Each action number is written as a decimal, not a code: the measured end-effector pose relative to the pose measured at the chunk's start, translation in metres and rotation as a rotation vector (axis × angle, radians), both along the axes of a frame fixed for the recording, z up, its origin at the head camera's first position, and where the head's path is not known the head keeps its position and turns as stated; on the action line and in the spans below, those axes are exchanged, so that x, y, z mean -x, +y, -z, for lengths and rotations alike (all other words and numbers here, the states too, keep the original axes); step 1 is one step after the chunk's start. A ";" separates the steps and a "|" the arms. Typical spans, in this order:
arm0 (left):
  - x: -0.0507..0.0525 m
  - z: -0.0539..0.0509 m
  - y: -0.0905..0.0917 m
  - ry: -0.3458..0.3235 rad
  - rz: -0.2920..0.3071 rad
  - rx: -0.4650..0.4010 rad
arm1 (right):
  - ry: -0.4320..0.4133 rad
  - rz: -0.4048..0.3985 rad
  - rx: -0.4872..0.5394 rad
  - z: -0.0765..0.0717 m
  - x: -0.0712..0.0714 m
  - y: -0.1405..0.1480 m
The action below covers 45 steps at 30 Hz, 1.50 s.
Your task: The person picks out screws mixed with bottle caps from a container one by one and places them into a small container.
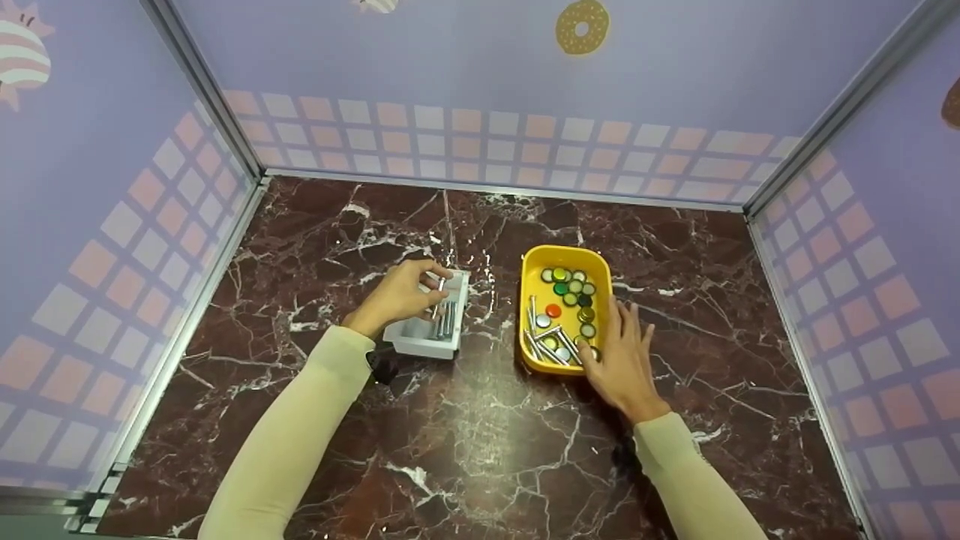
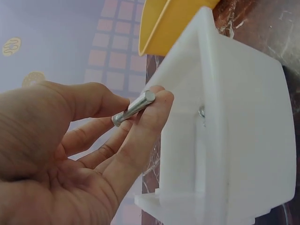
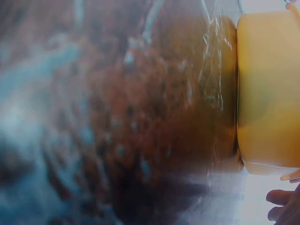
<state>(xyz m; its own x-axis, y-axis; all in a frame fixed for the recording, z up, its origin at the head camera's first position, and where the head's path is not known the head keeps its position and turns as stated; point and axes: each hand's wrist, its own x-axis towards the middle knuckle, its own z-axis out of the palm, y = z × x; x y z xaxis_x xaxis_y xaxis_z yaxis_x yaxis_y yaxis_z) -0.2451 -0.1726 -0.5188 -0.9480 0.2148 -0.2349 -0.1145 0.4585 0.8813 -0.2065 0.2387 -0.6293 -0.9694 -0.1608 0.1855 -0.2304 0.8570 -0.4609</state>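
On marbled tabletop [image 1: 487, 442] | pinching metal pin [image 2: 136, 108] above white bin [image 1: 424, 348] with left hand [image 1: 401, 296] | touching yellow tub [image 1: 566, 257] with right hand [image 1: 622, 371], fingers extended | seemingly placing; next likely: lower, release

Dark reddish-brown marble, this surface [image 1: 517, 465], pale veins running everywhere, light glaring off its middle! And standing right on it, a white bin [image 1: 424, 348], with a yellow tub [image 1: 568, 257] to its right, clearly apart!
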 end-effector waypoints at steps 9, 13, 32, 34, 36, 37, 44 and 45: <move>-0.001 0.004 -0.007 0.036 -0.001 0.074 | -0.002 0.004 -0.028 0.000 0.000 0.000; -0.001 0.006 -0.009 0.075 0.013 0.150 | 0.003 0.004 -0.034 0.000 -0.001 0.001; 0.005 0.013 -0.002 0.078 0.062 0.340 | 0.017 0.014 -0.096 -0.001 0.000 0.001; 0.006 0.014 -0.002 0.055 0.062 0.331 | 0.021 0.014 -0.093 0.000 0.000 0.001; 0.006 0.015 -0.002 0.035 0.057 0.321 | 0.023 0.013 -0.088 0.000 0.000 0.001; 0.006 0.016 -0.002 0.030 0.055 0.320 | 0.024 0.013 -0.085 0.000 0.000 0.001; 0.006 0.015 -0.002 0.126 0.088 0.398 | 0.036 0.008 -0.068 0.001 -0.001 0.001; 0.006 0.015 -0.002 0.151 0.092 0.415 | 0.035 0.008 -0.067 0.001 -0.001 0.001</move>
